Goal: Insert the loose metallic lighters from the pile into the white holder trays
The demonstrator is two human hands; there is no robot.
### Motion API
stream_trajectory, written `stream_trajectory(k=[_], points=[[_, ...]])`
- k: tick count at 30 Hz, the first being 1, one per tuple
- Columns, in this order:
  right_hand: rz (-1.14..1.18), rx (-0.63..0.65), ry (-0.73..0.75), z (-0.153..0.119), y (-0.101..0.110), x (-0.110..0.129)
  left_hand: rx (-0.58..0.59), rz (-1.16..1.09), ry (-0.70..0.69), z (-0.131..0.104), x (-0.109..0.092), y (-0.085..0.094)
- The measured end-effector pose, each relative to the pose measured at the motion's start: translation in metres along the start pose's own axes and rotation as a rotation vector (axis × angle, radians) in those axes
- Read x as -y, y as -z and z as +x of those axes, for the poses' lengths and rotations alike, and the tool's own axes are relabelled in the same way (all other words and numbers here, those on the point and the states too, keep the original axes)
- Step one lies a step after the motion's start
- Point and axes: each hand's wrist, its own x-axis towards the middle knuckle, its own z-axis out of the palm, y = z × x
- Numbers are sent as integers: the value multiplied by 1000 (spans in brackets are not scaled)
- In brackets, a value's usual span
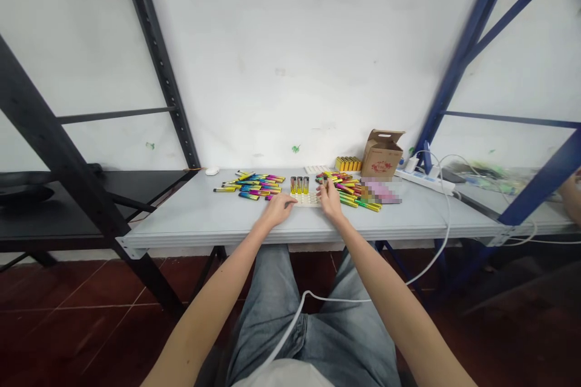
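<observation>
Three upright yellow-and-dark cylinders [299,185] stand in a row at the back left of a pale tray with holes [307,200]. At the tray's left edge, my left hand [278,209] has its fingers closed together; what they hold, if anything, is too small to tell. Over the tray's right end, my right hand [329,198] is closed in a pinch on something small that I cannot make out. Shiny multicoloured tubes [256,185] lie in a loose pile to the left. A second pile of red, yellow and green tubes [347,188] lies beside my right hand.
Behind the right pile are a yellow block of upright cylinders [348,164] and an open cardboard box [382,154]. Another pale tray [316,169] lies near the wall. A power strip [425,181] with white cables is at the right; a white mouse [212,171] sits back left.
</observation>
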Motion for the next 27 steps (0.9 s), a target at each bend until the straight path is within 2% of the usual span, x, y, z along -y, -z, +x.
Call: stream_trajectory(k=[4, 7, 17, 27], points=[[423, -138, -314, 8, 6, 0, -10, -1, 58, 0, -6, 4], [583, -120, -422, 10, 10, 6, -7, 19, 83, -1, -13, 7], [767, -12, -460, 10, 17, 14, -17, -3, 105, -2, -17, 11], [816, 21, -534, 11, 16, 12, -3, -1, 114, -2, -17, 11]])
